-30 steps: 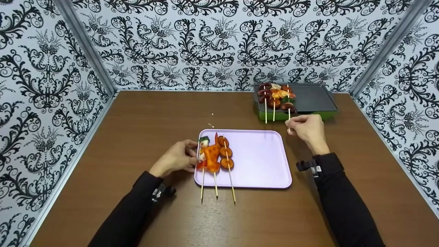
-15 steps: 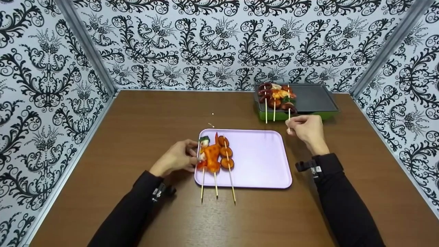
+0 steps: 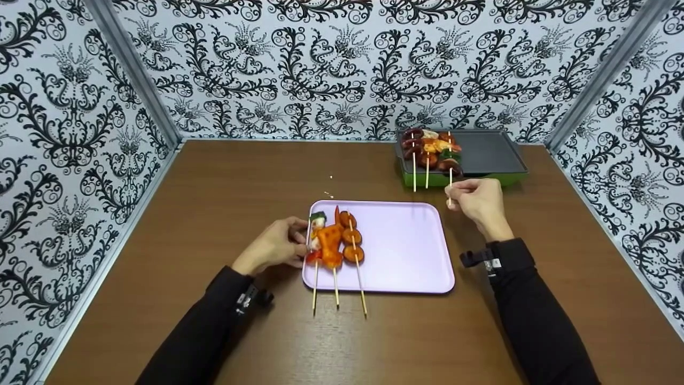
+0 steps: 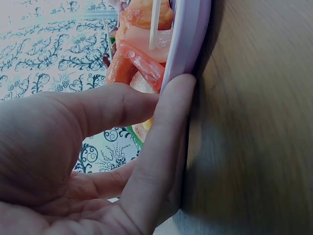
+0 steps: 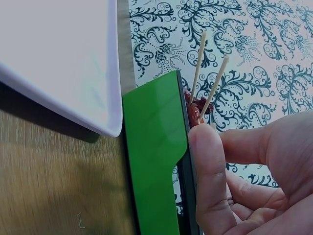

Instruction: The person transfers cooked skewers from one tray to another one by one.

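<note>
A purple tray point(image 3: 401, 256) lies mid-table with three food skewers point(image 3: 334, 243) on its left part, their sticks pointing at me. My left hand point(image 3: 302, 240) holds the tray's left rim point(image 4: 188, 44): one finger lies along the outside, the thumb reaches over to the pepper pieces point(image 4: 139, 61). At the back right stands a green grill point(image 3: 483, 155) with three more skewers point(image 3: 427, 147) on its left side. My right hand point(image 3: 453, 193) pinches the stick point(image 3: 450, 179) of the rightmost one. In the right wrist view that stick point(image 5: 214, 88) runs between thumb and fingers, beside the grill's green wall point(image 5: 154, 161).
The brown table point(image 3: 214, 192) is boxed in by patterned walls point(image 3: 320, 69) at the back and on both sides. The right half of the grill plate is bare. A few small crumbs point(image 3: 328, 195) lie behind the tray.
</note>
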A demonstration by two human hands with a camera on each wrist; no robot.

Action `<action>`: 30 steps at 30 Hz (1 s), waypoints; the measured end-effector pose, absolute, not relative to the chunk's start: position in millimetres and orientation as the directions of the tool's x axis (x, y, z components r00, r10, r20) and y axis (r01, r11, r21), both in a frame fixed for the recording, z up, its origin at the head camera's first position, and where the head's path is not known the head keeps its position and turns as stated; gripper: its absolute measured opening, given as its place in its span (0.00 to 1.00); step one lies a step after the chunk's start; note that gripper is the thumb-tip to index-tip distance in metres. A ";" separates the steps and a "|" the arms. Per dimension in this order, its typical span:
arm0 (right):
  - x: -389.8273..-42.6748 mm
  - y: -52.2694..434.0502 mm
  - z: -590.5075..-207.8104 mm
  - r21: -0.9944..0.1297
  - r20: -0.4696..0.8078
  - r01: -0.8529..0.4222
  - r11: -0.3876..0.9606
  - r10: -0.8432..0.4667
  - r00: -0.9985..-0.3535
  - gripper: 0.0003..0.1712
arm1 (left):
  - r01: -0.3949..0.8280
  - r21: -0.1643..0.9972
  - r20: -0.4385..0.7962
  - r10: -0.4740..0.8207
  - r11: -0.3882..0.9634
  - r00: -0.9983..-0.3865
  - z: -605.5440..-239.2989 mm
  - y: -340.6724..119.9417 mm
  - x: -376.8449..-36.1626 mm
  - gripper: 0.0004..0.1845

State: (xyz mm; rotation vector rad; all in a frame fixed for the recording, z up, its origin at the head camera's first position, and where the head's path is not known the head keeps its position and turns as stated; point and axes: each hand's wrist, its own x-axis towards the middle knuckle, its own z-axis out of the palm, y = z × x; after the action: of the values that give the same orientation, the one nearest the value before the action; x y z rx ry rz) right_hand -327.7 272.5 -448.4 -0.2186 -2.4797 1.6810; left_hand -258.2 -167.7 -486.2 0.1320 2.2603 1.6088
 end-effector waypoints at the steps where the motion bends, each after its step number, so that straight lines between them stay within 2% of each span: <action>1: -327.7 272.6 -448.3 -0.929 0.031 0.045 0.367 0.198 -0.980 0.13 | -0.133 0.928 -0.238 0.279 0.348 -0.930 -485.8 -167.7 -257.9 0.34; 30: -316.7 271.0 -437.3 -0.928 0.042 0.035 0.370 0.197 -0.979 0.13 | -0.145 0.932 -0.245 0.282 0.332 -0.928 -486.1 -166.8 -258.6 0.34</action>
State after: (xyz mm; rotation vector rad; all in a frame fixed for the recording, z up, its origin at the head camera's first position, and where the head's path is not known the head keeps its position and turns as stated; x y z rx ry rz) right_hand -316.7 271.0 -437.3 -0.2112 -2.4763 1.6716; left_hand -258.6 -166.8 -486.1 0.1220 2.2394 1.6235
